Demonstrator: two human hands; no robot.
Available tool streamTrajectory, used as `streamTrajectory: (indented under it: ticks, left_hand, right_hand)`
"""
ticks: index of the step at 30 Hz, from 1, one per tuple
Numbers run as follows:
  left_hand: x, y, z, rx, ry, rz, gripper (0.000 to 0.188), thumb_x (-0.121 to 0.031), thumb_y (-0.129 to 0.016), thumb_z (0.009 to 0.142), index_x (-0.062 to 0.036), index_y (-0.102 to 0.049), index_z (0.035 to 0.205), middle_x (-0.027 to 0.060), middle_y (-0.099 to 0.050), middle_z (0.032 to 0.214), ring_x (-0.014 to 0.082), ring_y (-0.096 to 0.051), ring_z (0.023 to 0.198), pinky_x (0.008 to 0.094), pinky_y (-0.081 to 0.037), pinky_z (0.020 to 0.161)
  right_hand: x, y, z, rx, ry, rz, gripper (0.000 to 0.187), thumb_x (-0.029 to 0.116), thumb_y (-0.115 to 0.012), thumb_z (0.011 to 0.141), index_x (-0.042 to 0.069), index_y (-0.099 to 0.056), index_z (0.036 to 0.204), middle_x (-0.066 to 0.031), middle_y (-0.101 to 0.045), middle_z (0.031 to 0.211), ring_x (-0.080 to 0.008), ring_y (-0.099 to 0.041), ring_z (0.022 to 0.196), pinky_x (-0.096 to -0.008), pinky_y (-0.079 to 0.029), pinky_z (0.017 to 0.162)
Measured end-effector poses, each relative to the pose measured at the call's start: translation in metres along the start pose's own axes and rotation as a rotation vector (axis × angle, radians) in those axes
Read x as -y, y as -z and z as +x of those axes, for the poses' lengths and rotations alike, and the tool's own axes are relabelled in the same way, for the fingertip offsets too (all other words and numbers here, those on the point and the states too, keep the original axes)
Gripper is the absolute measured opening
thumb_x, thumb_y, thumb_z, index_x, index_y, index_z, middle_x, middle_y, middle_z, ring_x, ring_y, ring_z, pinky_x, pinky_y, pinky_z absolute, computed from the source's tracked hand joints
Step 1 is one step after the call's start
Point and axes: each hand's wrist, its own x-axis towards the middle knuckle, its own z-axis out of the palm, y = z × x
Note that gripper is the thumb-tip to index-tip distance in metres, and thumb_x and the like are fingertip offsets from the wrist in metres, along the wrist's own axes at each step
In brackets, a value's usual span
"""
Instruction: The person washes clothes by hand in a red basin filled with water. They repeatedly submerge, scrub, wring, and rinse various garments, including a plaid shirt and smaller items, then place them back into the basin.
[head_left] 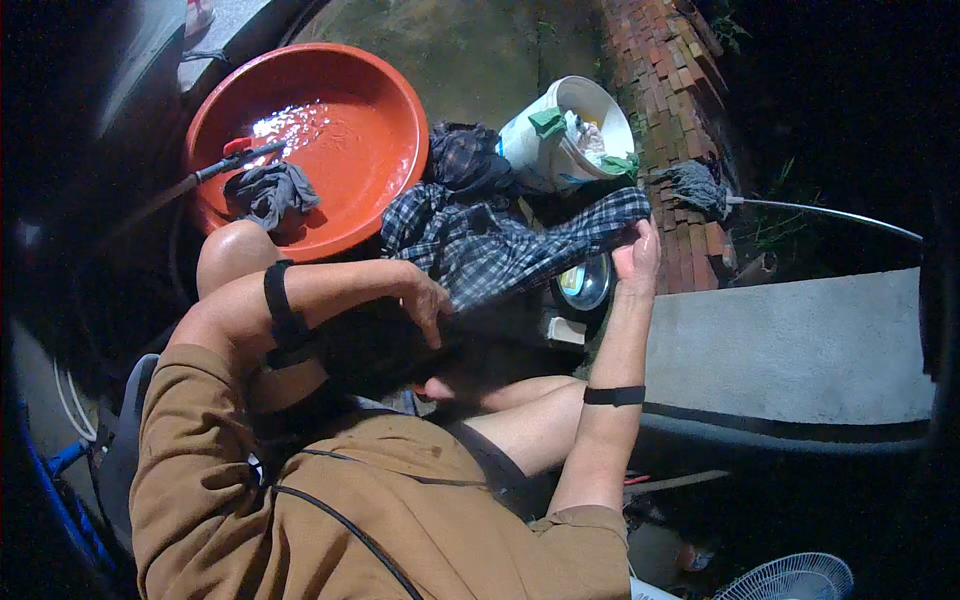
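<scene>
A dark blue and white checked shirt (480, 240) is stretched across the space in front of me. My right hand (638, 258) grips its far right end, which looks like a sleeve, holding it raised. My left hand (426, 302) is at the shirt's lower left edge, fingers extended downward and apart; it may be brushing the cloth. Left of the shirt stands a large orange-red basin (370, 130) with some water and a wet grey cloth (270, 193) in it. Another dark checked garment (466, 155) lies bunched against the basin's right side.
A white bucket (530, 145) with green and white cloths stands beyond the shirt. Below the sleeve is a round metal bowl (588, 283). A mop (695, 188) lies on the brick edging (665, 90). At right is a grey slab (780, 350); a fan (795, 578) is lower right.
</scene>
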Motion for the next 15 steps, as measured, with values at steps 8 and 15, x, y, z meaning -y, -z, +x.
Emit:
streamTrajectory:
  ticks: [8, 15]
  left_hand:
    - [0.047, 0.069, -0.012, -1.202, -0.057, 0.084, 0.059, -0.022, -0.069, 0.078, -0.0061, -0.050, 0.132, 0.0211, -0.057, 0.124, 0.0366, -0.055, 0.115, 0.0427, -0.046, 0.097]
    - [0.013, 0.071, 0.016, -0.755, -0.138, 0.009, 0.063, -0.012, -0.069, 0.073, -0.0071, -0.050, 0.132, 0.0207, -0.064, 0.113, 0.0324, -0.062, 0.104, 0.0419, -0.050, 0.088]
  right_hand:
    - [0.079, -0.088, -0.081, 0.431, -0.103, 0.041, 0.038, -0.002, -0.043, 0.086, -0.002, -0.057, 0.121, -0.0153, -0.063, 0.113, -0.0220, -0.063, 0.101, -0.0355, -0.051, 0.091]
    - [0.115, -0.133, -0.140, 0.718, 0.161, 0.008, 0.042, 0.006, -0.048, 0.082, -0.004, -0.055, 0.122, -0.0159, -0.058, 0.114, -0.0234, -0.060, 0.101, -0.0377, -0.050, 0.092]
